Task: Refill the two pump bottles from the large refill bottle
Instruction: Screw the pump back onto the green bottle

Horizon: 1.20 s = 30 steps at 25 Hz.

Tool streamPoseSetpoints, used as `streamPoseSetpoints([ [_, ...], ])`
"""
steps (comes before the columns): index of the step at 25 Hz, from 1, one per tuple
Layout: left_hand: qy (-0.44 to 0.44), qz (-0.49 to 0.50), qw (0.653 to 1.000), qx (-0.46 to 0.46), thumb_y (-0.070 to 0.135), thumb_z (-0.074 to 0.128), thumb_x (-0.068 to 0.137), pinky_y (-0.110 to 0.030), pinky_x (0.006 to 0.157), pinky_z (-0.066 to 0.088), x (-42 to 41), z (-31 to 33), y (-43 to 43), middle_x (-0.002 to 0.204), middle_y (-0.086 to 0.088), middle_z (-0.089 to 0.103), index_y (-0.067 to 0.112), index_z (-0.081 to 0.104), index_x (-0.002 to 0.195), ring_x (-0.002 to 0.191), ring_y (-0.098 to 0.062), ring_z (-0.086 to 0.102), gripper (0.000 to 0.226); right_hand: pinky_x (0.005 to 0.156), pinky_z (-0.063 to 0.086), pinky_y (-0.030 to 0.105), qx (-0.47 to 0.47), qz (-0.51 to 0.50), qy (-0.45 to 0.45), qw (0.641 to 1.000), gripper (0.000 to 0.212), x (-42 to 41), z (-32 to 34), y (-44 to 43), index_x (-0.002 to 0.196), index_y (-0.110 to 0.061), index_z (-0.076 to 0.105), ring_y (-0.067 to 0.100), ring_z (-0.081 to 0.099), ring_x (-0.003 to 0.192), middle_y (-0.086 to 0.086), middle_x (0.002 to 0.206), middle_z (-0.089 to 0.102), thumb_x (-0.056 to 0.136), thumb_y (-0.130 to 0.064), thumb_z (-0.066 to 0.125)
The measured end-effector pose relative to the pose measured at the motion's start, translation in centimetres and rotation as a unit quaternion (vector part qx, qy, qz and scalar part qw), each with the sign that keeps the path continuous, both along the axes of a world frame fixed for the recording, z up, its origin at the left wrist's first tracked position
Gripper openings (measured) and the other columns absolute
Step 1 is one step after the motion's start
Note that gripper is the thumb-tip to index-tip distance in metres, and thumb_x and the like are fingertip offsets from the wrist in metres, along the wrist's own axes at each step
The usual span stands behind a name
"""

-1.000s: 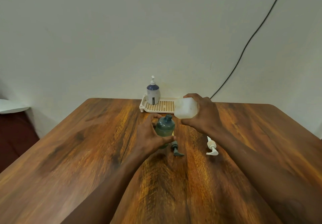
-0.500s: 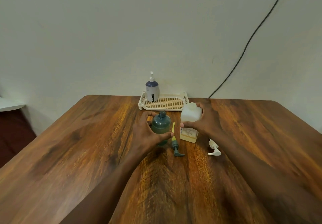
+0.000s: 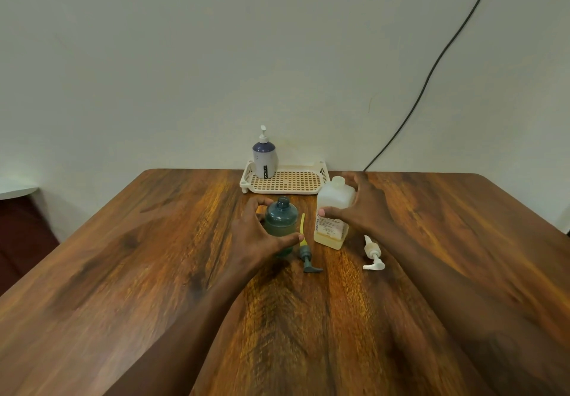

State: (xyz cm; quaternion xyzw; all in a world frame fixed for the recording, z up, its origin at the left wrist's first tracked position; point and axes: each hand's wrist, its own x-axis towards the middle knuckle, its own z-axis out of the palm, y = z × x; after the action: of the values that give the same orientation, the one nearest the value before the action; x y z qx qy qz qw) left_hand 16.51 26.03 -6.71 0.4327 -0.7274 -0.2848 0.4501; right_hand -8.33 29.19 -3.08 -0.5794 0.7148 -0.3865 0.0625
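Note:
A dark green pump bottle (image 3: 281, 216) stands open-necked on the wooden table (image 3: 154, 257), and my left hand (image 3: 257, 237) is wrapped around its left side. Its green pump head with a yellow tube (image 3: 306, 255) lies just to its right. The large translucent refill bottle (image 3: 333, 203), uncapped and holding a little yellowish liquid at the bottom, stands upright on the table. My right hand (image 3: 365, 207) grips it from the right, thumb on the label. A second pump bottle (image 3: 264, 158), white with a blue top and its pump fitted, stands in the tray.
A cream perforated tray (image 3: 290, 191) sits at the table's far edge against the wall. A loose white pump head (image 3: 372, 255) lies right of the refill bottle, beside my right forearm. A black cable (image 3: 431, 69) runs down the wall.
My right hand tipped the refill bottle back from its pouring tilt over the green bottle and set it upright on the table to the right. My left hand stayed on the green bottle.

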Motion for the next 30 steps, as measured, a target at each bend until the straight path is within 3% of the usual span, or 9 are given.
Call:
streamPoseSetpoints([
  [3, 0.004, 0.002, 1.0, -0.01, 0.054, 0.098, 0.051, -0.02, 0.084, 0.056, 0.3, 0.1, 0.3, 0.127, 0.01, 0.062, 0.034, 0.049, 0.122, 0.111, -0.011, 0.063, 0.088, 0.104, 0.038, 0.033, -0.075, 0.013, 0.075, 0.994, 0.104, 1.1, 1.1, 0.5, 0.147, -0.024, 0.042, 0.025, 0.047, 0.134, 0.004, 0.151, 0.049, 0.062, -0.058, 0.09],
  [5, 0.001, 0.008, 1.0, -0.014, 0.054, 0.097, 0.052, -0.024, 0.086, 0.058, 0.5, 0.0, 0.5, 0.124, 0.012, 0.061, 0.034, 0.049, 0.122, 0.11, -0.011, 0.064, 0.087, 0.11, 0.035, 0.033, -0.143, 0.077, 0.14, 0.977, 0.087, 2.3, 2.0, 1.0, 0.144, -0.019, 0.05, 0.025, 0.047, 0.139, 0.006, 0.151, 0.05, 0.071, -0.049, 0.088],
  [8, -0.003, 0.014, 1.0, -0.021, 0.049, 0.098, 0.054, -0.015, 0.082, 0.055, 0.8, 0.1, 0.8, 0.119, 0.015, 0.059, 0.032, 0.05, 0.124, 0.106, -0.007, 0.063, 0.087, 0.106, 0.051, 0.04, -0.166, 0.194, 0.177, 0.95, 0.051, 4.2, 2.2, 1.4, 0.128, -0.016, 0.066, 0.023, 0.061, 0.126, 0.006, 0.134, 0.066, 0.083, -0.031, 0.083],
  [11, 0.003, 0.015, 1.0, -0.007, 0.038, 0.1, 0.056, -0.003, 0.072, 0.049, 1.7, 0.2, 1.1, 0.116, 0.014, 0.06, 0.026, 0.051, 0.125, 0.1, -0.002, 0.061, 0.086, 0.087, 0.058, 0.027, -0.071, 0.276, 0.171, 0.943, 0.027, 5.5, 1.8, 1.4, 0.11, -0.019, 0.076, 0.011, 0.069, 0.097, -0.002, 0.108, 0.076, 0.085, -0.008, 0.073],
  [14, 0.003, 0.038, 0.999, 0.004, 0.047, 0.099, 0.053, -0.01, 0.072, 0.05, 3.4, 0.0, 1.3, 0.119, 0.016, 0.061, 0.032, 0.05, 0.123, 0.103, -0.002, 0.061, 0.087, 0.078, 0.053, 0.027, 0.127, 0.278, 0.251, 0.918, 0.027, 5.9, 0.7, 0.5, 0.092, -0.027, 0.071, 0.008, 0.06, 0.086, -0.01, 0.092, 0.066, 0.08, -0.004, 0.075],
  [18, 0.016, 0.058, 0.998, 0.008, 0.052, 0.098, 0.052, -0.013, 0.075, 0.051, 5.1, 0.0, 1.5, 0.112, 0.022, 0.059, 0.035, 0.05, 0.12, 0.102, 0.0, 0.062, 0.085, 0.084, 0.06, 0.032, 0.266, 0.296, 0.374, 0.837, 0.038, 6.4, -2.4, -0.9, 0.121, -0.029, 0.068, 0.014, 0.067, 0.098, -0.006, 0.111, 0.069, 0.087, -0.013, 0.074],
  [22, 0.013, 0.065, 0.998, 0.003, 0.048, 0.099, 0.053, -0.01, 0.073, 0.049, 5.9, 0.5, 1.6, 0.109, 0.022, 0.057, 0.031, 0.051, 0.121, 0.098, 0.005, 0.059, 0.085, 0.082, 0.059, 0.028, 0.226, 0.306, 0.344, 0.858, 0.023, 6.8, -1.9, -1.0, 0.109, -0.024, 0.075, 0.011, 0.068, 0.09, -0.006, 0.104, 0.072, 0.091, -0.012, 0.069],
  [26, 0.007, 0.067, 0.998, 0.006, 0.043, 0.1, 0.054, -0.009, 0.075, 0.047, 6.2, 0.2, 1.4, 0.114, 0.015, 0.059, 0.027, 0.052, 0.124, 0.099, -0.002, 0.06, 0.086, 0.084, 0.055, 0.023, 0.03, 0.298, 0.146, 0.943, 0.029, 7.5, 0.9, -0.3, 0.108, -0.021, 0.077, 0.008, 0.066, 0.093, -0.005, 0.104, 0.075, 0.089, -0.004, 0.064],
  [30, 0.006, 0.069, 0.998, 0.009, 0.041, 0.1, 0.054, -0.011, 0.074, 0.046, 5.9, -0.1, 1.5, 0.115, 0.017, 0.059, 0.03, 0.051, 0.122, 0.1, -0.001, 0.059, 0.084, 0.091, 0.057, 0.021, -0.129, 0.238, 0.026, 0.962, 0.026, 9.3, 3.1, -0.3, 0.115, -0.017, 0.075, 0.008, 0.068, 0.106, 0.0, 0.117, 0.075, 0.089, -0.011, 0.074],
])
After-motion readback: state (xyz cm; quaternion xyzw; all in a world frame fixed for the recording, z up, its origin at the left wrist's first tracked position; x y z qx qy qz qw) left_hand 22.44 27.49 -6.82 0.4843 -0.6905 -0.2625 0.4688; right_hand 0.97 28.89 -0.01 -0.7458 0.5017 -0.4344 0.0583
